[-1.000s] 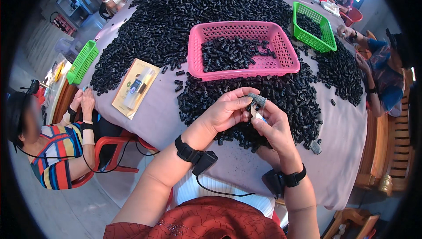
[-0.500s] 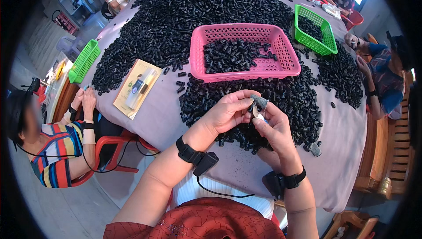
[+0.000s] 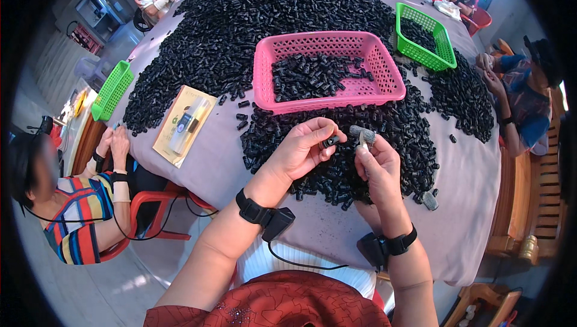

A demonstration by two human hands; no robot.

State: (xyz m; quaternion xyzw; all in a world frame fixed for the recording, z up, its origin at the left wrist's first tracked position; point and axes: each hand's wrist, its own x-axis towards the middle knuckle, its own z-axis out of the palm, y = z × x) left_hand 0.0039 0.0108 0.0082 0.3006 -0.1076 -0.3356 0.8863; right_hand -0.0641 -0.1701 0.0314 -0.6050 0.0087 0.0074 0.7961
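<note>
Black piece (image 3: 330,141) clear of basket rim (image 3: 336,102)

The black pieces (image 3: 276,2) look glossy plastic, the tablecloth (image 3: 222,158) matt fabric, the held grey lump (image 3: 360,132) rough.

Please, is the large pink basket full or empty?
Partly filled: black pieces lie in the large pink basket, mostly toward the left, and bare bottom shows at right.

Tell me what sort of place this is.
Likely an informal shared workroom: a large heap of small black parts covers much of a cloth-covered table, a pink basket holds more of them, and a person in a striped top sits alongside.
</note>
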